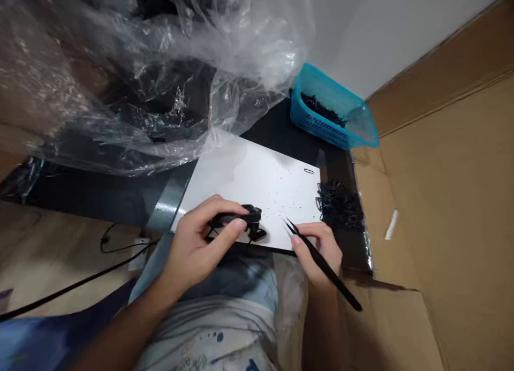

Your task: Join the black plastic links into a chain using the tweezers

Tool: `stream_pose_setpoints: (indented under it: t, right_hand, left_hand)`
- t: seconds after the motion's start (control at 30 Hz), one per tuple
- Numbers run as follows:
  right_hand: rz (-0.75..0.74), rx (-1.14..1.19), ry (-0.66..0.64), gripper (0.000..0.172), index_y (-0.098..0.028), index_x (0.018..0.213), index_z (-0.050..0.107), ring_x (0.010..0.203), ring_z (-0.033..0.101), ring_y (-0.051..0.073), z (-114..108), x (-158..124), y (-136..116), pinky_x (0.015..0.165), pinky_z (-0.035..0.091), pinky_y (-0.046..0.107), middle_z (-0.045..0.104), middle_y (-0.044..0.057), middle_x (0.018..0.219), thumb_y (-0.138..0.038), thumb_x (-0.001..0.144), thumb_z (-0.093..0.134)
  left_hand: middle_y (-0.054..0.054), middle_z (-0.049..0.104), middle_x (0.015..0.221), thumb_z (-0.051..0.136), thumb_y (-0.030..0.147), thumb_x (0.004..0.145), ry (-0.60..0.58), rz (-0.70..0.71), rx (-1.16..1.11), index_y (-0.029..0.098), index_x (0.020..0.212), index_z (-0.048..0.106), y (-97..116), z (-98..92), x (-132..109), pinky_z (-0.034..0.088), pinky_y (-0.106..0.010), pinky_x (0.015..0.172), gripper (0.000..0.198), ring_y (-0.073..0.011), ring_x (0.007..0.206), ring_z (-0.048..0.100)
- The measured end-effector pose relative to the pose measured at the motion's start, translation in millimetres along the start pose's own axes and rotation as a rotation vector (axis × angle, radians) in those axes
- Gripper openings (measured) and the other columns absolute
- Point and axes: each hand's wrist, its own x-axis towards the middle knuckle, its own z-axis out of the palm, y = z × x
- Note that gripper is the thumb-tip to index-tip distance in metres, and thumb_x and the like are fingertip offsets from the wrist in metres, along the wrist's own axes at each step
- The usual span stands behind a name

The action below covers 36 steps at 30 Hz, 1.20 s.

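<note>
My left hand (204,237) grips a black plastic device (251,217), thumb and fingers closed around it, above the near edge of a white sheet (225,173). What kind of device it is, I cannot make out. In my right hand (319,248) is a pair of black tweezers (321,261), tips pointing up and left over the sheet, slightly apart. Tiny dark specks (283,206) lie scattered on the white surface near the tips. A single thin black loop (308,171) rests by the sheet's far right corner.
A heap of black loops (340,205) lies right of the sheet on the dark tabletop (277,125). Behind it stands a blue basket (321,130) with dark pieces inside. Crumpled clear plastic (160,114) covers the far left. Cardboard (450,199) lines the right side.
</note>
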Motion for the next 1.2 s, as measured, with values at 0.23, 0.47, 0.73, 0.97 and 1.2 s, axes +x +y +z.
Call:
stream_pose_setpoints:
  t: [0.23,0.47,0.73,0.97,1.2]
  right_hand:
    - [-0.058,0.085,0.004,0.019,-0.023,0.086,0.056,0.077,0.061,0.016,8.9,5.2,-7.8,0.067,0.052,0.031,0.061,0.001,0.08,-0.007,0.077,0.06]
    - [-0.018,0.233,0.048,0.02,-0.023,0.085,0.057,0.076,0.061,0.015,13.8,7.9,-20.0,0.066,0.052,0.03,0.062,0.0,0.079,-0.006,0.074,0.06]
    - [-0.003,0.296,0.121,0.021,-0.022,0.084,0.059,0.073,0.061,0.015,13.4,10.2,-25.2,0.064,0.052,0.03,0.062,-0.001,0.077,-0.006,0.072,0.06]
    - [-0.016,0.282,0.108,0.023,-0.022,0.087,0.059,0.076,0.061,0.015,11.2,9.1,-30.6,0.065,0.051,0.03,0.062,0.0,0.08,-0.005,0.072,0.06]
    - [-0.053,0.424,0.226,0.022,-0.022,0.095,0.059,0.075,0.059,0.015,19.5,14.9,-27.3,0.064,0.049,0.031,0.062,0.0,0.082,-0.012,0.076,0.058]
  left_hand:
    - [0.003,0.061,0.083,0.052,0.014,0.089,-0.059,0.046,-0.017,0.022,0.094,0.066,2.4,3.0,1.2,0.04,-0.019,0.066,0.017,-0.0088,0.074,0.055]
    - [0.0,0.06,0.08,0.056,0.013,0.087,-0.067,0.149,0.069,0.016,0.093,0.065,-1.5,21.3,6.2,0.041,-0.021,0.065,0.011,-0.0098,0.073,0.055]
    - [0.001,0.06,0.077,0.057,0.014,0.087,-0.054,0.147,0.0,0.016,0.089,0.065,-3.2,28.6,10.0,0.04,-0.022,0.063,0.009,-0.0095,0.07,0.055]
    - [0.001,0.061,0.079,0.057,0.012,0.086,0.02,0.139,0.006,0.017,0.089,0.065,-2.8,28.4,9.4,0.041,-0.022,0.066,0.01,-0.0099,0.074,0.056]
    - [0.001,0.06,0.084,0.057,0.013,0.087,-0.041,0.101,-0.055,0.019,0.094,0.062,-3.1,28.5,5.7,0.042,-0.02,0.069,0.01,-0.0098,0.077,0.056]
